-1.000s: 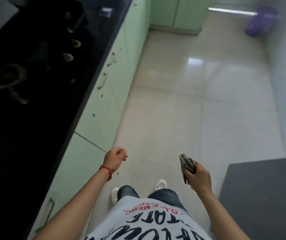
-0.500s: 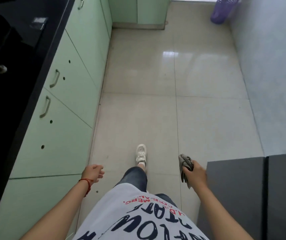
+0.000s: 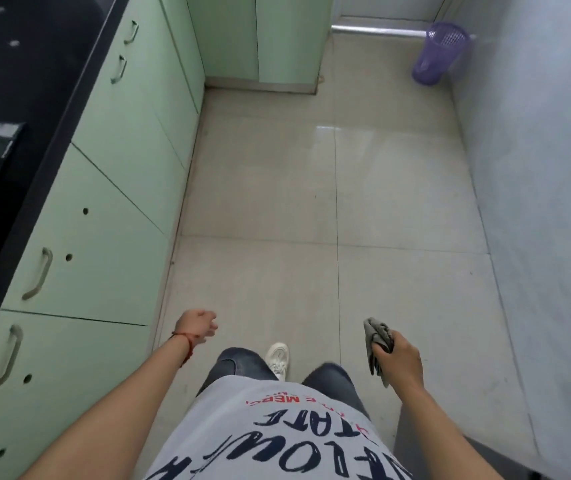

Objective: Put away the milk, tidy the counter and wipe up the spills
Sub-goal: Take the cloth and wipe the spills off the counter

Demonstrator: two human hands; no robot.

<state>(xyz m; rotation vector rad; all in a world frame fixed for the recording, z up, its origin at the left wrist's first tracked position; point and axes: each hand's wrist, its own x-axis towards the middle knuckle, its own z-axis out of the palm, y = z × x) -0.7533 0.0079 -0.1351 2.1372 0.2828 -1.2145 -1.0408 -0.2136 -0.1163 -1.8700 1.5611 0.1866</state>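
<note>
Head cam is looking straight down at a kitchen aisle, so here's my read. The right hand (image 3: 398,358) at about 5 o'clock is closed around a bunched-up grey cloth (image 3: 377,344), with a tail of it hanging below the fist. The left hand (image 3: 199,325) at roughly 7 o'clock is loosely curled and holding nothing, out in the air beside the green cabinets (image 3: 104,209); there's a red thread on that wrist.

Step-wise, I'd say this is the wiping part of the job, or rather the walk between wipes: one white shoe (image 3: 278,358) is forward on the tiled floor (image 3: 277,202) and the cloth isn't touching any surface. No milk anywhere in view, so I can't tell whether that bit is done or not.

The dark counter (image 3: 45,109) runs up the left edge from 8 to 11 o'clock. It's so dark I can't make out any spill on it, just a couple of small pale glints and a boxy thing I can't identify. The next move probably calls for turning left toward that counter, opening the cloth out a bit so there's a flat face to wipe with, and pressing it down on whatever's wet.

The cloth looks crumpled and limp; can't say if it's damp. A purple bin (image 3: 439,53) sits at 1 o'clock near the wall, well apart from everything.
</note>
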